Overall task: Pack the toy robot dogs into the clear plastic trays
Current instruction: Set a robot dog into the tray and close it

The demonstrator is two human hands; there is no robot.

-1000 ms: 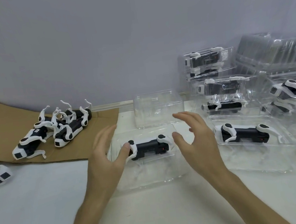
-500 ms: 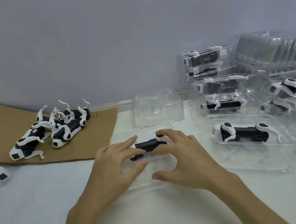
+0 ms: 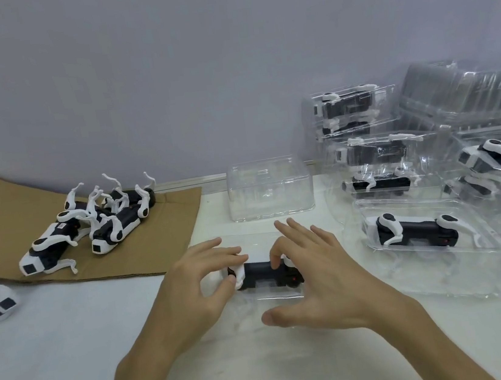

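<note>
The white table (image 3: 58,358) carries everything. On it the cardboard sheet (image 3: 8,221) lies at ten o'clock with the loose dogs (image 3: 114,228) heaped on top. The packed trays (image 3: 384,172) are stacked at two o'clock, and an empty tray (image 3: 269,187) stands at twelve. Just short of that lies the clear tray (image 3: 270,300) I am filling. The toy robot dog (image 3: 260,273) lies in it lengthwise, nine to three.

My left hand (image 3: 192,290) pinches the dog's white nine o'clock end between thumb and fingers. My right hand (image 3: 324,279) is spread over the three o'clock end and grips nothing. Only its bent forefinger (image 3: 275,255) bears down on the black back, with the thumb out toward the tray's six o'clock side (whether it touches the plastic I cannot tell).

To seat the dog well, I judge I should press straight down on both ends evenly, so the body settles instead of rocking. The thin white legs look easy to snag, so I would tuck them in first, gently. A thumb on the rim should stop this light tray from sliding.
</note>
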